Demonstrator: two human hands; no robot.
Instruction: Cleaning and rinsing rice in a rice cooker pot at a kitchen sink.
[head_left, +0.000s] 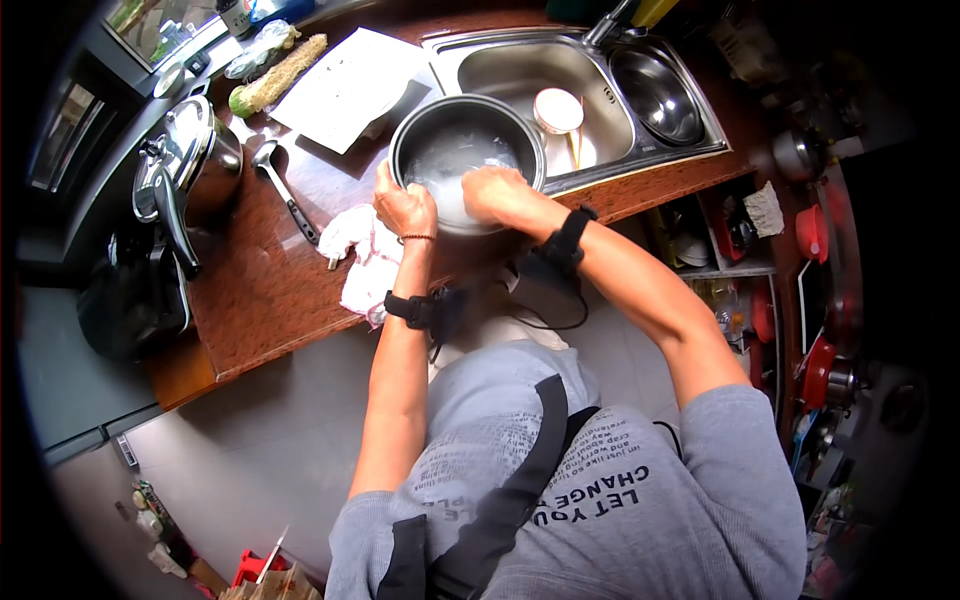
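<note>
A round dark-lined metal pot (459, 112) sits at the counter's front edge, beside the sink. Cloudy whitish water (448, 187) covers its bottom; whatever lies under it cannot be made out. My left hand (405, 206) grips the pot's near left rim, thumb over the edge. Reaching in over the near right rim, my right hand (495, 196) is down at the water with its fingers curled. Its fingertips are hidden, so I cannot see whether they hold anything. A crumpled white cloth (367, 255) with pinkish edging lies just left of my left wrist.
The steel sink (510, 64) holds a bowl (559, 110) and chopsticks (576, 148); a metal basin (656, 94) fills its smaller compartment. Leftward lie white paper (352, 90), a ladle (285, 191), a dried loofah (289, 71) and a pressure cooker (187, 157). Open shelves (739, 270) stand under the counter.
</note>
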